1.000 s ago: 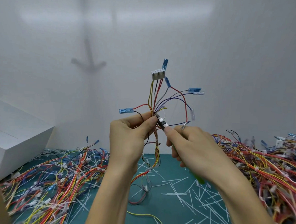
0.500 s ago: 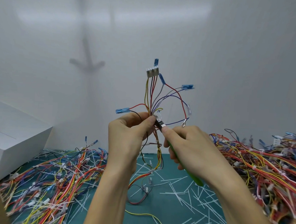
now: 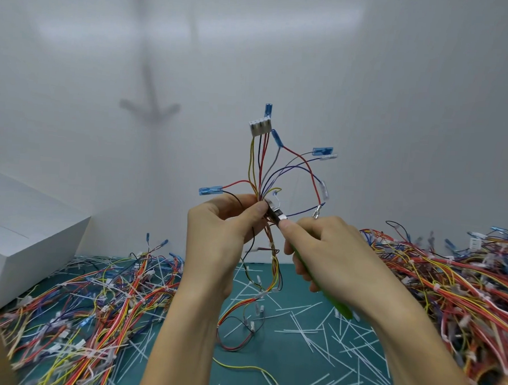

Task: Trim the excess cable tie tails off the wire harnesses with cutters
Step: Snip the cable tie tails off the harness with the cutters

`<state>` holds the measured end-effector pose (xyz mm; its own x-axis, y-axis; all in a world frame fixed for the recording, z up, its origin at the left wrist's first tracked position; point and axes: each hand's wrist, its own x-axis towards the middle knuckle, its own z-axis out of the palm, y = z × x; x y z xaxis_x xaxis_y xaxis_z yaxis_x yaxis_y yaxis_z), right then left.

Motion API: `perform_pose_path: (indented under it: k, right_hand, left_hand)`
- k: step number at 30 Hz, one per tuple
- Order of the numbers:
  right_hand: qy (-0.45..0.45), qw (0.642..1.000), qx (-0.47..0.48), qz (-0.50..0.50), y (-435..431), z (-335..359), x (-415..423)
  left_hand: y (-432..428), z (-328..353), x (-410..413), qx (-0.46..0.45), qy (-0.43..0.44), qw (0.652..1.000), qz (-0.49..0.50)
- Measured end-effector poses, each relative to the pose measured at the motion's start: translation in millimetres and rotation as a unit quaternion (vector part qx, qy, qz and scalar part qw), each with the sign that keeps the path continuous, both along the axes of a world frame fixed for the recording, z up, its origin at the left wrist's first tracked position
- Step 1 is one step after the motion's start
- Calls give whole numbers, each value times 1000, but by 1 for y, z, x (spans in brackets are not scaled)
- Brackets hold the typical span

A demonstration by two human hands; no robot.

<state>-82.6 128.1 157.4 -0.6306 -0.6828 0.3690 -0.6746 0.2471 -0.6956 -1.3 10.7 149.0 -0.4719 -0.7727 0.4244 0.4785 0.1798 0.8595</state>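
The wire harness (image 3: 263,169) is held upright in the air above the teal worktop (image 3: 290,368), and its white connector sits a little further left than a second ago. The left hand (image 3: 218,237) still pinches the bundle where the wires fan out. The right hand (image 3: 329,255) grips the green-handled cutters (image 3: 276,216), their nose against the bundle beside the left thumb. More of the green handle shows now.

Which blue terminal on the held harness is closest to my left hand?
The blue terminal on the red wire, sticking out leftward above the left hand; the others sit higher, rightward.
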Motion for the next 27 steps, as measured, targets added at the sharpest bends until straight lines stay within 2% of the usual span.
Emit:
perform_pose_path:
  k: [27]
  right_hand:
    - [-11,1000,-6,9,-1,-4,-4]
  left_hand:
    - [-1,-1,-2,3,-14,1000,12]
